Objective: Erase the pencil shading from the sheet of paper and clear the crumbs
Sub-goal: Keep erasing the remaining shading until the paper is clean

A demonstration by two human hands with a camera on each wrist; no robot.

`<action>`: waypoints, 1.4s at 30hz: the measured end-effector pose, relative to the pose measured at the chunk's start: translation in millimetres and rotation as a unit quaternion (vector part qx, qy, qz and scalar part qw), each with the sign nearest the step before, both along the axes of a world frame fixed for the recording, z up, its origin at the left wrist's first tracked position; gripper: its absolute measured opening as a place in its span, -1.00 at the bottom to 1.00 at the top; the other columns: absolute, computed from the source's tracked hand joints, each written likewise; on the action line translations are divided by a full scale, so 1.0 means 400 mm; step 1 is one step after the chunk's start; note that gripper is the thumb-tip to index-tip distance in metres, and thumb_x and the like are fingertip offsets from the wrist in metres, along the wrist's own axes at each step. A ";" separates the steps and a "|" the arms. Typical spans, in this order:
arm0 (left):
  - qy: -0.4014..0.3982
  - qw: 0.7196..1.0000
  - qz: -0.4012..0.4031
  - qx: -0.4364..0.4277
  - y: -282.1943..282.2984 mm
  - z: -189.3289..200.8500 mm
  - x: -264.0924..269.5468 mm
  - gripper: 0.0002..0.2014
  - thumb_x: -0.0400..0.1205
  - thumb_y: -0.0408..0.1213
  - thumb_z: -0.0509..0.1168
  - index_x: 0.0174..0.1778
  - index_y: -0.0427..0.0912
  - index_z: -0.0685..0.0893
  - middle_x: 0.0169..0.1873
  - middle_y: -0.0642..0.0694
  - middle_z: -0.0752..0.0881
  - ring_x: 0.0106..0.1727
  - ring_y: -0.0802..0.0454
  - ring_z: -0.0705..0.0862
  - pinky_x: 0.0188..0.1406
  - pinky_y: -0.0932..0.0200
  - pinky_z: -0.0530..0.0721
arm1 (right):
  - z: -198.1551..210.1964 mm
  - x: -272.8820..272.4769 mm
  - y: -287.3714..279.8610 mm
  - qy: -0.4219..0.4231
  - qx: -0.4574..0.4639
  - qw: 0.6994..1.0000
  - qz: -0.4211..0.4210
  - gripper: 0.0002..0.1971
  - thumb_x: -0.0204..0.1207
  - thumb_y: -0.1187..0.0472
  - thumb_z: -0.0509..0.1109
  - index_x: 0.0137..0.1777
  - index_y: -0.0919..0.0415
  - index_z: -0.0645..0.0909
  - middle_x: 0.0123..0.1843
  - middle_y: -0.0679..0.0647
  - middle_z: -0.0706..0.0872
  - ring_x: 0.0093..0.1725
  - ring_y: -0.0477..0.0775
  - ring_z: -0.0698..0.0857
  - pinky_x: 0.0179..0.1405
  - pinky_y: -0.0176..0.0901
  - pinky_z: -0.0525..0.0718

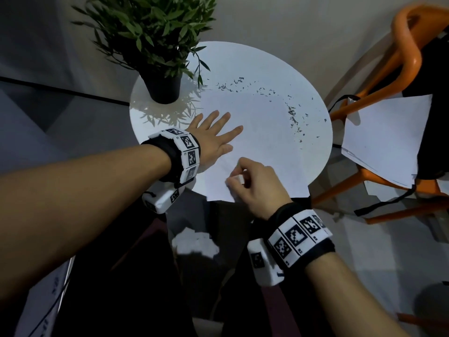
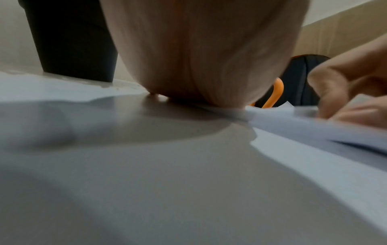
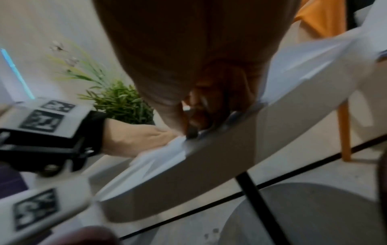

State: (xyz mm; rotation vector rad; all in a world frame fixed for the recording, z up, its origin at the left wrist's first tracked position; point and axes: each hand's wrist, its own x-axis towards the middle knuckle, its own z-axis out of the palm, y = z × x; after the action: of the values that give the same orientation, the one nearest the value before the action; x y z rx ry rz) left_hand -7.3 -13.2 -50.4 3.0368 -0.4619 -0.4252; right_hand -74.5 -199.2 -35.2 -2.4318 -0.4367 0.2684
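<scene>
A white sheet of paper point(image 1: 262, 142) lies on a round white table point(image 1: 150, 117), its near corner hanging over the edge. My left hand point(image 1: 216, 132) lies flat with spread fingers on the sheet's left edge. My right hand point(image 1: 237, 177) is curled at the near part of the sheet and pinches a small white eraser point(image 1: 237, 180). The eraser's dark tip point(image 3: 191, 132) touches the paper point(image 3: 314, 66) in the right wrist view. Dark eraser crumbs point(image 1: 292, 115) are strewn in an arc past the far and right edges of the sheet. No pencil shading is plain to see.
A potted plant point(image 1: 165, 86) stands at the table's far left, close to my left hand. An orange chair point(image 1: 408, 57) with loose papers point(image 1: 388, 135) is to the right. A crumpled white wad point(image 1: 194, 244) lies below the near table edge.
</scene>
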 end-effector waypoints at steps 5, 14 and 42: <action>0.012 1.000 0.004 0.000 -0.005 0.000 0.002 -0.46 0.80 0.16 -0.28 0.69 0.32 -0.34 0.73 -0.02 -0.37 0.73 -0.10 -0.37 0.67 -0.19 -0.34 | 0.050 0.020 -0.058 0.000 0.098 0.992 -0.077 -0.83 0.59 0.17 0.39 -0.17 0.25 0.55 -0.48 -0.06 0.63 -0.46 -0.03 0.56 -0.42 -0.23 0.50; -0.013 0.998 -0.043 0.051 0.006 0.045 0.016 -0.40 0.81 0.15 -0.21 0.76 0.10 -0.19 0.77 -0.13 -0.15 0.76 -0.19 -0.12 0.69 -0.21 -0.06 | 0.106 0.050 -0.074 0.052 0.264 0.959 -0.087 -0.83 0.68 0.26 0.35 0.01 0.42 0.58 -0.45 0.12 0.72 -0.48 -0.02 0.62 -0.44 -0.28 0.55; 0.030 0.995 -0.043 -0.084 0.001 0.020 -0.037 -0.48 0.87 -0.13 -0.16 0.74 0.26 -0.12 0.75 0.04 -0.26 0.75 -0.03 -0.32 0.65 -0.02 -0.32 | 0.027 0.088 -0.013 0.043 0.344 0.919 -0.185 -0.94 0.65 0.27 0.37 -0.02 0.25 0.60 -0.14 0.17 0.84 -0.08 0.09 0.83 0.02 -0.04 0.75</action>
State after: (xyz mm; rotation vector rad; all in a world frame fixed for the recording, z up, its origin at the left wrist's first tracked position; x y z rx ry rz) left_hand -21.9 -12.6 -42.4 2.8419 -0.5937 -0.4547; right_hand -39.5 -204.3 -24.3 -1.7486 -0.0074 0.0382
